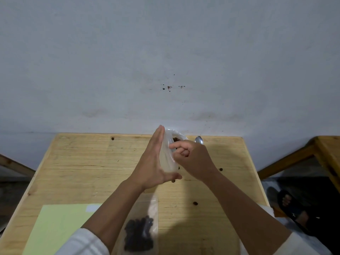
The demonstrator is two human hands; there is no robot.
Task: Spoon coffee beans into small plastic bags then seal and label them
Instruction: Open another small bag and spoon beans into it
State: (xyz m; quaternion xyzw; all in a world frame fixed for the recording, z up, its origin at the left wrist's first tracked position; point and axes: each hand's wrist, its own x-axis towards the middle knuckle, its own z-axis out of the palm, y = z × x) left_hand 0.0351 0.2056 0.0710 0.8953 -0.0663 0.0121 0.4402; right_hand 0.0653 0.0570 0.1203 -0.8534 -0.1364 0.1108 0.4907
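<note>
**Filling step, bag propped open**

Left hand [153,161], fingers straight, braces the small clear plastic bag [168,159] above the pale wooden table [82,162]. Right hand [191,156], curled round the metal spoon [199,139], pinches the bag's rim. A few beans show inside. Next, probably: another scoop, kept steady.

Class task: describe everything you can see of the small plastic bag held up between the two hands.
The small plastic bag is thin, translucent and whitish, held upright above the wooden table. Its mouth is open at the top, showing a few brown coffee beans. The left hand lies flat against its left side; the right hand pinches its right edge.
</note>
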